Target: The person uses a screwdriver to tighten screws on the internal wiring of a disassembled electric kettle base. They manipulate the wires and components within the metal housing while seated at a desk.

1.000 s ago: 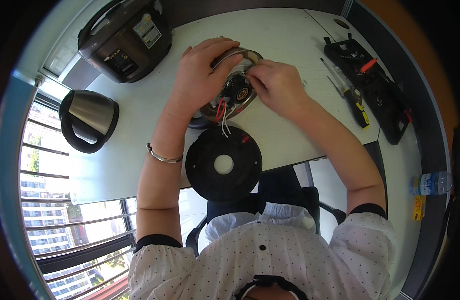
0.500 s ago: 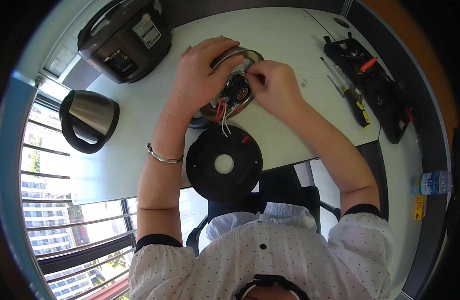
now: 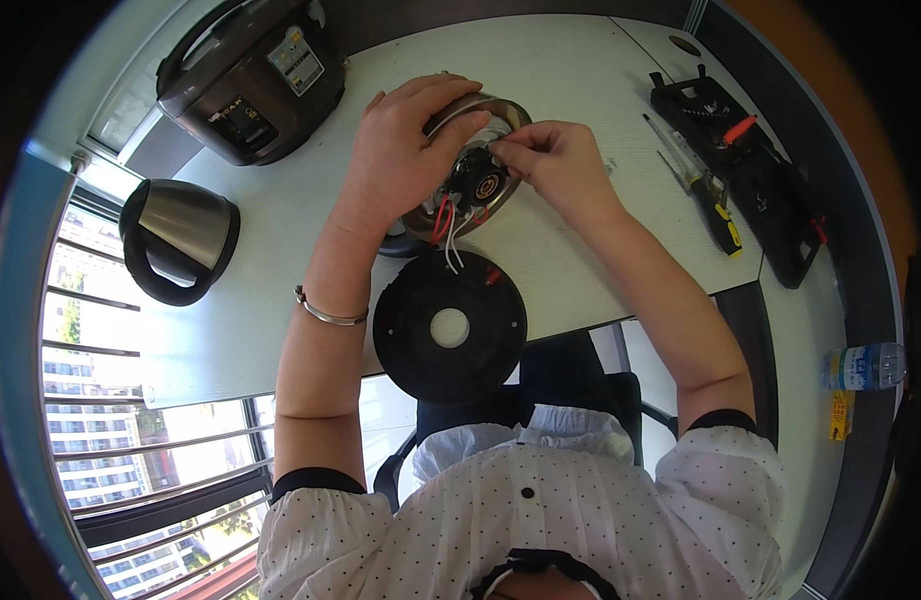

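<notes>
An opened metal kettle (image 3: pixel 515 112) lies on the table with its underside toward me. Its black round connector (image 3: pixel 487 186) sits in the middle, and red wires (image 3: pixel 440 222) and white wires (image 3: pixel 456 242) run out of it. My left hand (image 3: pixel 405 140) is wrapped over the kettle's left side, thumb on the rim. With thumb and forefinger together, my right hand (image 3: pixel 563 165) pinches at the connector's upper right edge; whatever is between the fingertips is too small to make out. A black round base cover (image 3: pixel 410 345) with a central hole overhangs the table's front edge below the wires.
A rice cooker (image 3: pixel 280 110) stands back left, with another steel kettle (image 3: pixel 185 230) nearer me. At right are screwdrivers (image 3: pixel 715 215) and a black tool case (image 3: pixel 770 200). A water bottle (image 3: pixel 865 367) lies at far right. A chair (image 3: pixel 620 390) stands under the front edge.
My right hand has shifted slightly, its fingers now straighter and their pinch easier to see. My left hand and the kettle stay in place.
</notes>
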### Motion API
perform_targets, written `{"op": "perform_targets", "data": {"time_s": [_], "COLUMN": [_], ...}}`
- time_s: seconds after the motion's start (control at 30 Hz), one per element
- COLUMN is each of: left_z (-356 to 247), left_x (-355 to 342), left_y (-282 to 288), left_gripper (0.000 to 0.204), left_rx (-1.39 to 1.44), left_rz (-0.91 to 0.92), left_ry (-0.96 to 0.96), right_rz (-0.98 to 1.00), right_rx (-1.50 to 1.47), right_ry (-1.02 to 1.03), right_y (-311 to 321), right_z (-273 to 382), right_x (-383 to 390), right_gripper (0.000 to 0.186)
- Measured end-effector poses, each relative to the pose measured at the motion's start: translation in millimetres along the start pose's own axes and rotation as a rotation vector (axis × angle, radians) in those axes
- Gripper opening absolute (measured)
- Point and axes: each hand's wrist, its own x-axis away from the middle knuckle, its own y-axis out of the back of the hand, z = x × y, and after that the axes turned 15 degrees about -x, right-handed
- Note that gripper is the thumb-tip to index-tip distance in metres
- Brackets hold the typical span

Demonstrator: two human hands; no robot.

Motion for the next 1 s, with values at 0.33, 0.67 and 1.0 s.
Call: {"op": "perform_targets", "data": {"time_s": [0.33,0.67,1.0], "left_z": [-0.6,-3.4,0.9], "left_x": [-0.4,-2.8,-2.6], "left_y": [-0.6,1.3,4.1], "left_gripper": [0.028,0.029,0.029], "left_rx": [0.013,0.106,0.163], "left_rz": [-0.007,0.035,0.107], "left_ry": [-0.021,0.025,0.034], "right_rz": [-0.07,0.199,0.01], "right_rx": [0.297,0.419,0.246], "right_ry": [0.367,0.532,0.19], "right_y": [-6.1,19.6,41.8], "right_z": [-10.1,-5.8,-10.8], "right_x": [3.5,-10.0,-2.8], "right_gripper": [0.008,0.009,0.016]}}
